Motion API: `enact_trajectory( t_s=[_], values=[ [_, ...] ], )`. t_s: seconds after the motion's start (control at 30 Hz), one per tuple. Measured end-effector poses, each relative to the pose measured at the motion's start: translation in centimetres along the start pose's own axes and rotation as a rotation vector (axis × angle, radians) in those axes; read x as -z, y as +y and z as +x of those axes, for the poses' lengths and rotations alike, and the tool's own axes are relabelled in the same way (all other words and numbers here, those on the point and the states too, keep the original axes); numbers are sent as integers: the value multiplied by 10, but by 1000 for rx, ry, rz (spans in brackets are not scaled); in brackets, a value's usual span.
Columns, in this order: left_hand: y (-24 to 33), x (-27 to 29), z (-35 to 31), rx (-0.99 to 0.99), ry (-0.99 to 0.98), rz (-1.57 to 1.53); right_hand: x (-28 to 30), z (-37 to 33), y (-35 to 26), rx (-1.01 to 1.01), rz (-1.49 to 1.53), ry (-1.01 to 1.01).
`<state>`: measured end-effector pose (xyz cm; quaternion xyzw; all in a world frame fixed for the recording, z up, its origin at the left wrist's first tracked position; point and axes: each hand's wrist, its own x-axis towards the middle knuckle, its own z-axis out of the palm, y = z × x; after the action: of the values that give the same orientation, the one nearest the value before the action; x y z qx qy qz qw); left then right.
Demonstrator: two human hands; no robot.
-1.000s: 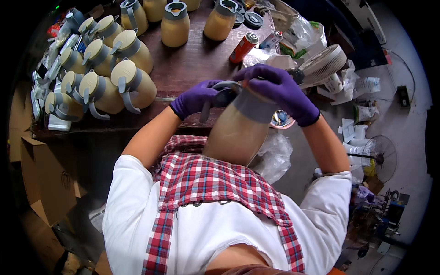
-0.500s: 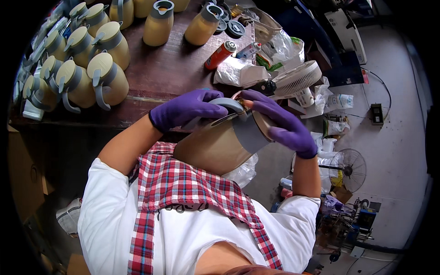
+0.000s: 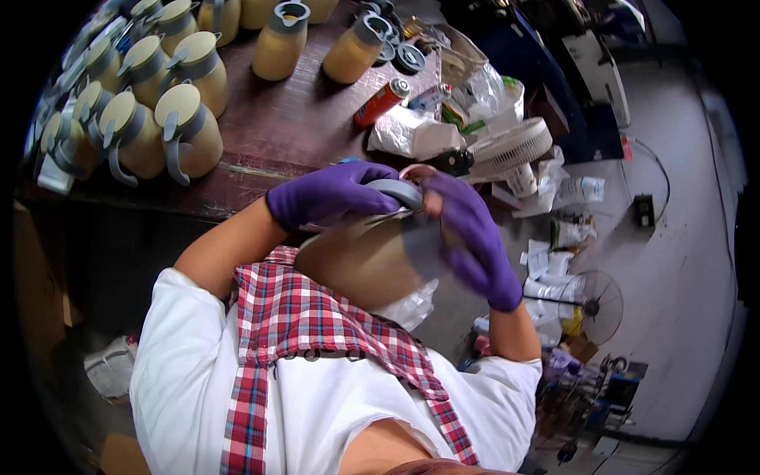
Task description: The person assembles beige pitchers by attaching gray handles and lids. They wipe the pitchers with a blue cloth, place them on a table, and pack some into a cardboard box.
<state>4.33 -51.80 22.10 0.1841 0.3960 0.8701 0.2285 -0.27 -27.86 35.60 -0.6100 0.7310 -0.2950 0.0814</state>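
A tan insulated jug (image 3: 356,265) with a grey collar lies tilted across the front of my body, its top end to the right and its base against the checked apron. My left hand (image 3: 332,192), in a purple glove, is closed around the jug's grey handle (image 3: 398,192). Curled over the top end of the jug is my right hand (image 3: 480,241), gloved too, with bare fingertips showing by the handle. Motion smears that hand and hides the lid area. A small pinkish-brown piece (image 3: 417,171) shows between the hands; what it is I cannot make out.
Several lidded jugs (image 3: 194,131) crowd the dark red table (image 3: 261,119) at the left. Two lidless jugs (image 3: 280,43) stand farther back. Near the right edge are a red spray can (image 3: 381,103), loose grey lids (image 3: 408,58), plastic bags and a white fan (image 3: 511,142).
My right hand has swung down and toward me around the jug's top end. The left hand keeps its hold on the handle. The whole view has shifted slightly.
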Motion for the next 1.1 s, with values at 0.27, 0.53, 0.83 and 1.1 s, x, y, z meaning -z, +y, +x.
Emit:
enact_trajectory(
  t_s=[0.27, 0.53, 0.83, 1.1],
  values=[
    [19, -24, -4, -47, 21, 338, 7, -9, 36, -370, 359, 29],
    [6, -27, -23, -295, 111, 503, -2, 6, 25, -236, 226, 141],
    [-29, -35, -14, -483, 588, 1242, -31, 53, 114, -472, 332, 170],
    [-21, 127, -62, -425, 1016, 1002, -97, 127, 239, -640, 684, 483]
  ],
)
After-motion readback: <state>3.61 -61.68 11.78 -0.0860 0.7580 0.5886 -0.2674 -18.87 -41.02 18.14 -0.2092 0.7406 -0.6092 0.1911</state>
